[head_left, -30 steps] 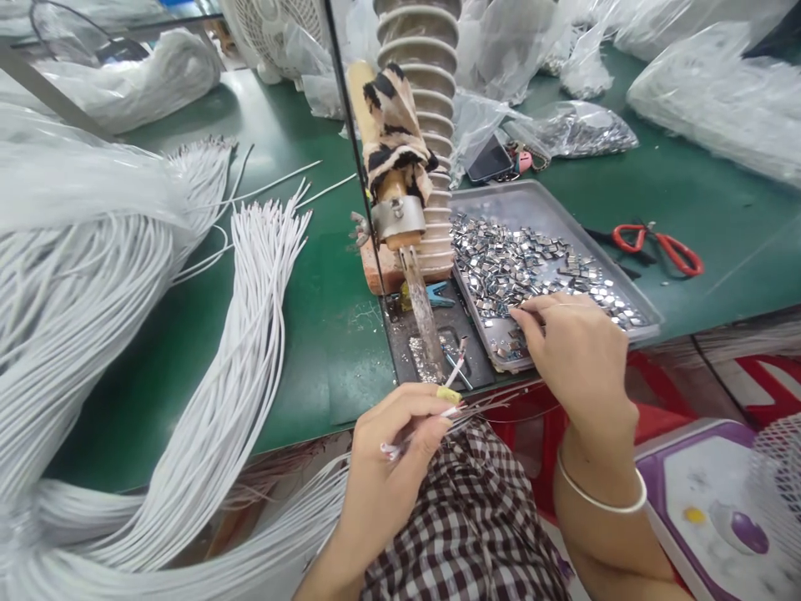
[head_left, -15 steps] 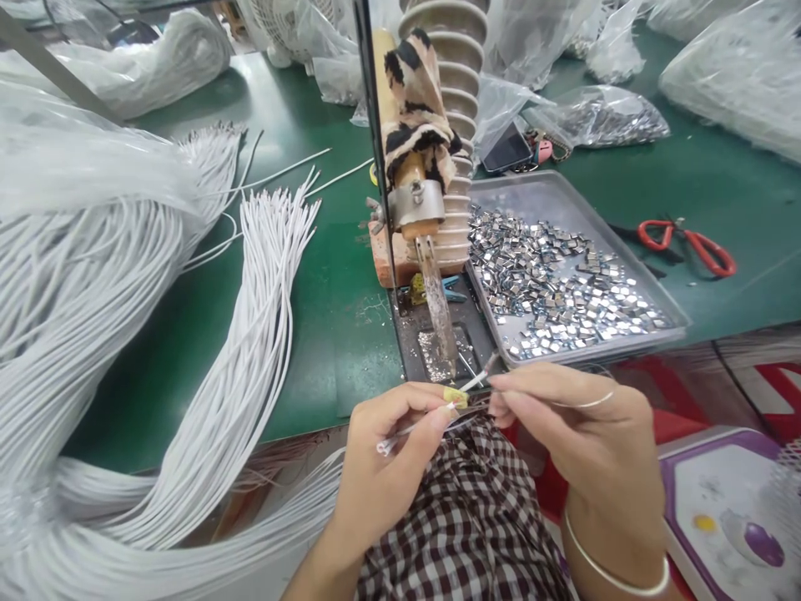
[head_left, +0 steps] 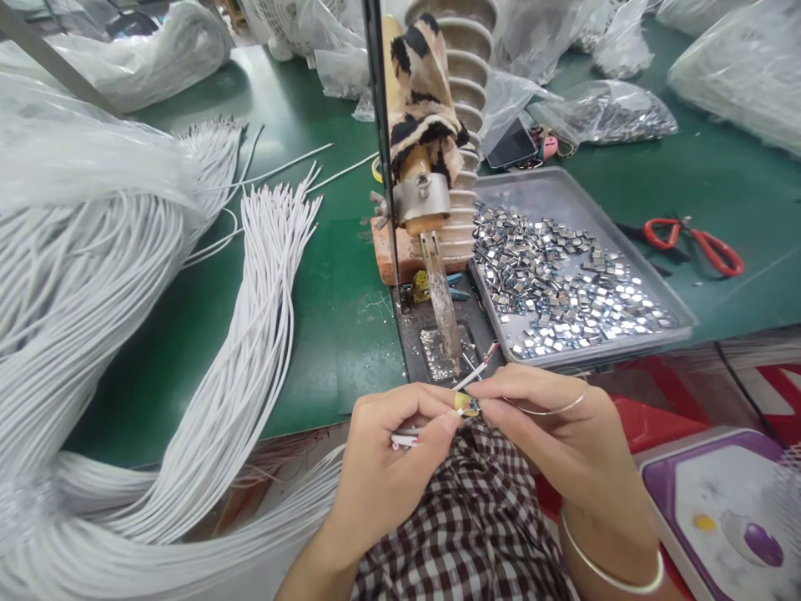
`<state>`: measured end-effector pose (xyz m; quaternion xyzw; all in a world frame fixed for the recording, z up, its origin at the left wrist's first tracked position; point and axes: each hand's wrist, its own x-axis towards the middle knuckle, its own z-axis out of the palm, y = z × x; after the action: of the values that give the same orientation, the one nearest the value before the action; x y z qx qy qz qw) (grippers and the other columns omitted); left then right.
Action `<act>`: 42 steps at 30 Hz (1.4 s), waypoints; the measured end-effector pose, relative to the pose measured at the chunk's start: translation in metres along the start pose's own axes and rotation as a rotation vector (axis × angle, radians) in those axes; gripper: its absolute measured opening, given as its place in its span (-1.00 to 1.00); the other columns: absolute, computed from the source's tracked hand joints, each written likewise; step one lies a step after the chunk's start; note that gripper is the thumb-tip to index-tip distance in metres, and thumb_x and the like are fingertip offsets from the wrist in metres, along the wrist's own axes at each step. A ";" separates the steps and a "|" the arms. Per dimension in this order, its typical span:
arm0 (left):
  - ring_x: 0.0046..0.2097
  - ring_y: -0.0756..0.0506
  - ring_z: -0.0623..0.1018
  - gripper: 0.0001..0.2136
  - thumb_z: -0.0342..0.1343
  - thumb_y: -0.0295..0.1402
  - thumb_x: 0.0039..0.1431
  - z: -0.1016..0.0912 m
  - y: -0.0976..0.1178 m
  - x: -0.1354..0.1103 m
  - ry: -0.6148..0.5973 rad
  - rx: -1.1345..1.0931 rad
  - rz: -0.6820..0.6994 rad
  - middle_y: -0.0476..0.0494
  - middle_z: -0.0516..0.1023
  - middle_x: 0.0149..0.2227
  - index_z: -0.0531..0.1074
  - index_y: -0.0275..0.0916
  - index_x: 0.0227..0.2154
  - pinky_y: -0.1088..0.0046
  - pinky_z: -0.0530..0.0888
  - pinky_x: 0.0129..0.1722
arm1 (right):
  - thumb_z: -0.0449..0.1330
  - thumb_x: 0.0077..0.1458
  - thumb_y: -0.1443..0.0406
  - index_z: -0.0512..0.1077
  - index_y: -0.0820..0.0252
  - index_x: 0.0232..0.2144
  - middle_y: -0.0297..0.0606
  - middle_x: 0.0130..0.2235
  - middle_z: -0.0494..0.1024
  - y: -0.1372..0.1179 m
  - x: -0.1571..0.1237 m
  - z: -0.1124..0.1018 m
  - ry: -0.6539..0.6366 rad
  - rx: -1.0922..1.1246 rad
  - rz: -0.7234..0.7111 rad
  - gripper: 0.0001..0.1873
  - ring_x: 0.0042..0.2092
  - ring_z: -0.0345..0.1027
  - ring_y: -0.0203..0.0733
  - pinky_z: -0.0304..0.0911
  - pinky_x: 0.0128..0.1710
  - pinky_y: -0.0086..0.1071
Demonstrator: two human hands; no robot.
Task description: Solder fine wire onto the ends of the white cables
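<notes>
My left hand (head_left: 400, 451) is closed in a pinch around white cables (head_left: 406, 439), whose cut ends poke out between thumb and fingers. Yellow tape (head_left: 463, 403) wraps its index fingertip. A small metal piece (head_left: 473, 406) sits right at that fingertip, between both hands. My right hand (head_left: 551, 434) is closed too, thumb and index finger meeting at the piece; a thin silvery wire (head_left: 551, 412) loops from its grip. One white cable end (head_left: 479, 367) with bared strands points up past the fingers. Just above hangs the tip of a soldering iron (head_left: 447, 325), clamped pointing downward.
A clear tray (head_left: 657, 338) of small metal connectors (head_left: 544, 267) stands right of the iron. Bundled white cables (head_left: 263, 292) fill the left. Red-handled pliers (head_left: 717, 252), a phone (head_left: 511, 146) and a ribbed hose (head_left: 472, 75) are on the green table (head_left: 350, 334).
My right hand has moved slightly left, its fingertips now against the small piece at my left fingertip. The free cable end is more visible. The view has shifted a little.
</notes>
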<state>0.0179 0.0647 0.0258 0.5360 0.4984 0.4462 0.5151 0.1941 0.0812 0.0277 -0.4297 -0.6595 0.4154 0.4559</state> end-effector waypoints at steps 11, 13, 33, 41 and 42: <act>-0.40 -0.01 0.59 -0.81 0.15 -0.52 0.14 0.000 0.009 0.004 0.145 -0.022 0.002 -0.02 0.73 -0.34 0.54 -0.22 -0.55 0.55 0.44 -0.44 | 0.28 0.10 0.53 0.55 0.12 -0.21 -0.29 -0.15 0.67 0.003 -0.015 0.020 0.413 -0.219 -0.268 -0.74 -0.13 0.60 -0.18 0.55 -0.09 -0.33; -0.38 -0.01 0.60 -0.80 0.13 -0.53 0.14 -0.001 0.011 0.005 0.151 -0.015 0.014 -0.02 0.73 -0.33 0.54 -0.22 -0.54 0.55 0.44 -0.43 | 0.32 0.03 0.57 0.57 0.14 -0.13 -0.24 -0.06 0.65 0.002 -0.016 0.020 0.369 -0.324 -0.345 -0.63 -0.08 0.57 -0.16 0.53 -0.01 -0.31; -0.38 0.01 0.60 -0.79 0.14 -0.56 0.09 -0.010 0.018 0.014 0.099 -0.055 -0.044 0.02 0.72 -0.38 0.57 -0.20 -0.58 0.61 0.48 -0.39 | 0.30 0.05 0.59 0.58 0.24 -0.18 -0.29 -0.08 0.63 -0.001 -0.005 0.022 0.362 -0.367 -0.433 -0.70 -0.09 0.54 -0.31 0.50 0.03 -0.46; -0.41 0.03 0.58 -0.82 0.18 -0.53 0.06 -0.009 0.016 0.018 0.141 -0.160 -0.064 0.04 0.71 -0.41 0.57 -0.20 -0.59 0.63 0.47 -0.40 | 0.33 0.05 0.58 0.58 0.25 -0.17 -0.28 -0.04 0.60 -0.003 -0.003 0.026 0.370 -0.342 -0.415 -0.71 -0.07 0.53 -0.36 0.46 0.07 -0.52; -0.39 0.03 0.59 -0.81 0.17 -0.53 0.07 -0.009 0.015 0.017 0.127 -0.160 -0.060 0.03 0.72 -0.39 0.57 -0.20 -0.58 0.63 0.48 -0.38 | 0.32 0.05 0.57 0.58 0.25 -0.18 -0.28 -0.05 0.60 -0.003 -0.004 0.025 0.363 -0.344 -0.414 -0.71 -0.07 0.53 -0.36 0.46 0.06 -0.52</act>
<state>0.0116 0.0828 0.0405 0.4487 0.5087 0.5019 0.5367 0.1699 0.0729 0.0237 -0.4241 -0.7014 0.1128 0.5616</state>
